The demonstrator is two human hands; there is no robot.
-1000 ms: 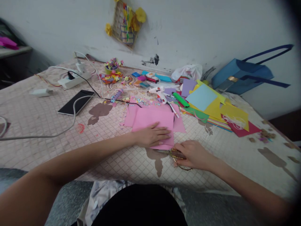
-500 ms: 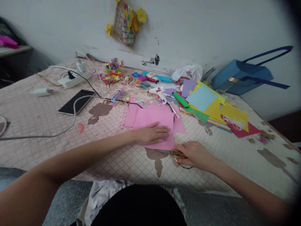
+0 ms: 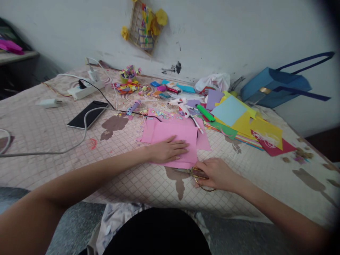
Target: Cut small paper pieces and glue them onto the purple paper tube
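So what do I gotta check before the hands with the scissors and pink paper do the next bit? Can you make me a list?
1. Left hand resting flat on the pink paper: ok.
2. Right hand holding the scissors by the gold handles: ok.
3. Left fingers apart from the scissors: ok, they lie higher up on the paper.
4. Pink sheets all lined up: not ok, lower ones stick out at the sides.
5. Glue gun cool: cannot tell, heat doesn't show.
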